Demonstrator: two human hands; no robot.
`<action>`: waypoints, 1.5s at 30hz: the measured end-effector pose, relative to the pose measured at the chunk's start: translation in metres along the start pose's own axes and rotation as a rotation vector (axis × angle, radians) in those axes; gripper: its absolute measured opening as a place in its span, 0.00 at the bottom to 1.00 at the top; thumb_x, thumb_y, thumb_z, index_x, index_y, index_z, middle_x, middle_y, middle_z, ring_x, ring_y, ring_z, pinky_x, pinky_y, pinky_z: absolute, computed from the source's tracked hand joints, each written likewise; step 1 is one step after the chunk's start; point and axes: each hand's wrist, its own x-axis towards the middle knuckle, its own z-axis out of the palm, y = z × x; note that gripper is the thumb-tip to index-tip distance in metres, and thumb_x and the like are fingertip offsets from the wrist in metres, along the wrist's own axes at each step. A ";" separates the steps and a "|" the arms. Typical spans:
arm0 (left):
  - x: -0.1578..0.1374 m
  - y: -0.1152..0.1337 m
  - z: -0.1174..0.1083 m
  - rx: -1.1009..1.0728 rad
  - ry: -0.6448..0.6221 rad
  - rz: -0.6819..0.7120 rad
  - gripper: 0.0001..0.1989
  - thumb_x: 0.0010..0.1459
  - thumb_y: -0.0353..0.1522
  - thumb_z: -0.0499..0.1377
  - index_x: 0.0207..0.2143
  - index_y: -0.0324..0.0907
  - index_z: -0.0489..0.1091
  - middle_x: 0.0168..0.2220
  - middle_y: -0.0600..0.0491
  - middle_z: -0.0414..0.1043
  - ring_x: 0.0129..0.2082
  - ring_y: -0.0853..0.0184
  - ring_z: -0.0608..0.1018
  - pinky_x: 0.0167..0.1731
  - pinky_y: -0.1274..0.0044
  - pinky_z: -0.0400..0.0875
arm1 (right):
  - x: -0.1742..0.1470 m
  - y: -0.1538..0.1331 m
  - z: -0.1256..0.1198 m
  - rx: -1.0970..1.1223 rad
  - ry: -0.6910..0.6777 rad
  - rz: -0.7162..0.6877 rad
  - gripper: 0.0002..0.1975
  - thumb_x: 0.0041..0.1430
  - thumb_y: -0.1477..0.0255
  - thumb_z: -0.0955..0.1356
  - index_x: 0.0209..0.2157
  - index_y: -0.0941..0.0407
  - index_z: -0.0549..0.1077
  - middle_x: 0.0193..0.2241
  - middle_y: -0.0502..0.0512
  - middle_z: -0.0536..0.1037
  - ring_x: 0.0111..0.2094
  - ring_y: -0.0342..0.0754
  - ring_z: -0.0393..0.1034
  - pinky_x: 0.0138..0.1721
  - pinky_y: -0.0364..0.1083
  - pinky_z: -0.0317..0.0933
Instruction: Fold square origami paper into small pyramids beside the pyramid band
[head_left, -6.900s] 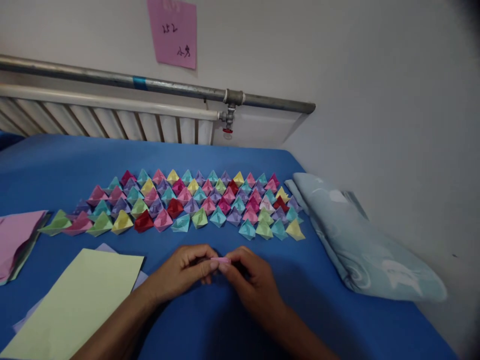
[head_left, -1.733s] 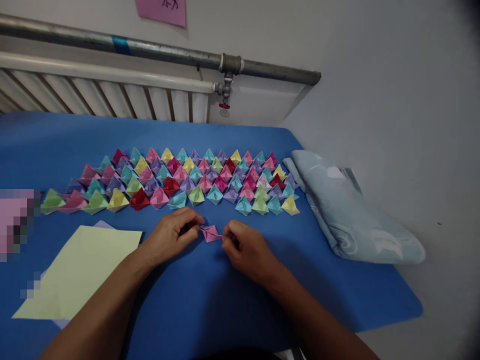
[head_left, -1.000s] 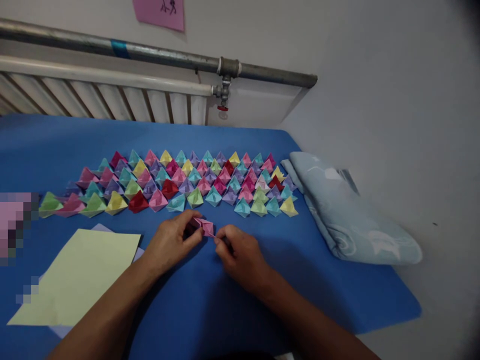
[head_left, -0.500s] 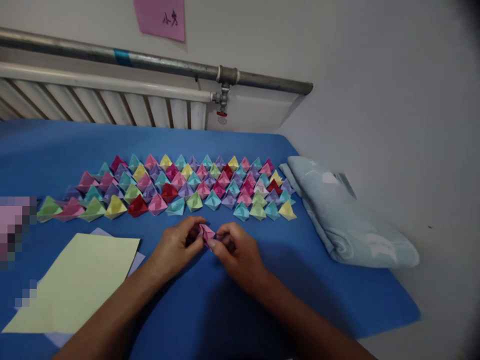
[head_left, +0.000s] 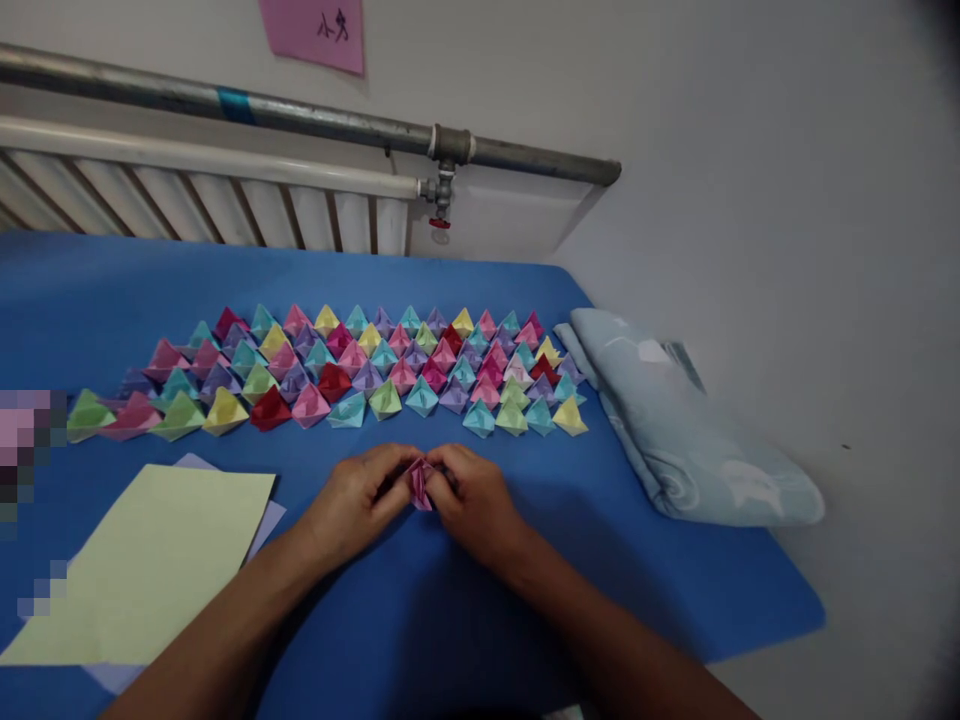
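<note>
Between my fingertips is a small folded pink paper boat [head_left: 421, 486], held just in front of the rows of boats. My left hand [head_left: 360, 497] pinches its left side, thumb below and forefinger on top. My right hand [head_left: 472, 498] grips the right side, its thumb pressed against the folds. The fingers of both hands cover much of the paper. Beyond them, several rows of folded paper boats [head_left: 385, 400] in pink, green, blue, purple, red and yellow stand close together on the blue surface [head_left: 360, 620].
At the left lies a pale green paper sheet [head_left: 165, 560] over a lilac sheet [head_left: 270, 525]. A folded light-blue cloth [head_left: 697, 450] rests along the right edge by the wall. A white radiator [head_left: 277, 215] and a metal pipe [head_left: 315, 115] run behind.
My hands have come closer together. The pink paper has turned to a narrower, more upright view and sits slightly lower. The whole scene has shifted a little to the left.
</note>
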 end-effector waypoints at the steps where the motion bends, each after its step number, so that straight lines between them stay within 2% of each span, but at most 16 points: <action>1: 0.000 0.000 0.000 0.001 0.000 -0.003 0.10 0.61 0.34 0.54 0.41 0.44 0.72 0.37 0.54 0.78 0.35 0.68 0.79 0.36 0.77 0.71 | 0.000 0.000 0.000 -0.003 0.001 -0.003 0.09 0.56 0.81 0.63 0.27 0.55 0.70 0.25 0.48 0.73 0.28 0.43 0.66 0.33 0.42 0.58; 8: 0.001 0.004 0.003 -0.005 0.021 -0.043 0.08 0.60 0.34 0.53 0.36 0.43 0.71 0.29 0.57 0.76 0.28 0.70 0.78 0.31 0.78 0.68 | -0.001 0.001 0.002 0.006 0.009 -0.014 0.09 0.56 0.80 0.62 0.25 0.55 0.67 0.23 0.47 0.70 0.26 0.43 0.64 0.31 0.42 0.56; 20: 0.001 0.005 0.004 -0.164 -0.022 -0.177 0.08 0.58 0.36 0.54 0.34 0.43 0.70 0.28 0.56 0.76 0.28 0.67 0.78 0.30 0.77 0.71 | 0.001 0.000 0.003 0.043 0.021 0.001 0.09 0.55 0.79 0.62 0.24 0.55 0.67 0.23 0.47 0.70 0.27 0.42 0.65 0.32 0.42 0.57; 24: 0.002 0.002 0.005 -0.222 0.043 -0.256 0.11 0.58 0.39 0.55 0.37 0.43 0.70 0.27 0.56 0.76 0.26 0.67 0.78 0.28 0.77 0.72 | 0.002 -0.002 -0.004 0.191 0.015 0.082 0.06 0.60 0.71 0.64 0.35 0.55 0.71 0.26 0.48 0.73 0.25 0.42 0.66 0.29 0.41 0.59; 26: 0.002 0.000 0.006 -0.244 0.109 -0.299 0.14 0.57 0.41 0.55 0.40 0.42 0.70 0.28 0.55 0.76 0.26 0.66 0.78 0.27 0.76 0.73 | 0.000 -0.004 -0.007 0.236 0.046 0.090 0.09 0.59 0.66 0.66 0.39 0.56 0.70 0.28 0.49 0.73 0.24 0.41 0.65 0.27 0.41 0.60; 28: 0.002 -0.001 0.006 -0.265 0.165 -0.328 0.16 0.56 0.40 0.54 0.44 0.42 0.70 0.29 0.55 0.76 0.25 0.67 0.77 0.26 0.76 0.73 | -0.004 -0.005 -0.008 0.193 0.069 0.024 0.10 0.57 0.65 0.68 0.38 0.56 0.70 0.29 0.49 0.72 0.24 0.41 0.65 0.27 0.41 0.61; 30: 0.003 -0.001 0.005 -0.270 0.196 -0.344 0.18 0.55 0.37 0.54 0.47 0.42 0.69 0.28 0.56 0.75 0.24 0.68 0.77 0.26 0.77 0.73 | -0.007 -0.005 -0.007 0.096 0.060 -0.099 0.11 0.55 0.66 0.70 0.39 0.55 0.70 0.29 0.49 0.72 0.26 0.42 0.65 0.29 0.42 0.62; 34: 0.005 0.000 0.003 -0.323 0.207 -0.371 0.20 0.54 0.35 0.54 0.50 0.43 0.68 0.29 0.57 0.74 0.24 0.69 0.77 0.26 0.77 0.74 | -0.011 -0.001 -0.001 -0.055 0.020 -0.286 0.11 0.61 0.71 0.66 0.46 0.54 0.70 0.33 0.52 0.74 0.30 0.44 0.68 0.33 0.43 0.64; 38: 0.005 0.001 0.004 -0.412 0.191 -0.408 0.17 0.54 0.37 0.56 0.45 0.42 0.68 0.29 0.56 0.74 0.21 0.71 0.75 0.24 0.78 0.73 | -0.009 0.005 0.000 -0.094 0.043 -0.321 0.11 0.64 0.76 0.62 0.46 0.53 0.71 0.38 0.56 0.75 0.38 0.47 0.71 0.38 0.45 0.66; 42: 0.005 0.001 0.007 -0.482 0.179 -0.396 0.15 0.54 0.39 0.58 0.41 0.41 0.68 0.33 0.54 0.74 0.28 0.68 0.78 0.24 0.78 0.74 | -0.004 0.006 -0.004 -0.084 0.042 -0.273 0.10 0.64 0.78 0.61 0.43 0.55 0.72 0.36 0.56 0.75 0.37 0.47 0.71 0.38 0.46 0.66; 45: 0.005 0.001 0.006 -0.483 0.148 -0.405 0.14 0.53 0.41 0.59 0.38 0.41 0.68 0.31 0.54 0.74 0.29 0.67 0.78 0.24 0.77 0.74 | -0.002 0.006 -0.007 -0.076 0.046 -0.268 0.11 0.63 0.79 0.61 0.41 0.55 0.72 0.36 0.55 0.75 0.38 0.48 0.71 0.40 0.46 0.67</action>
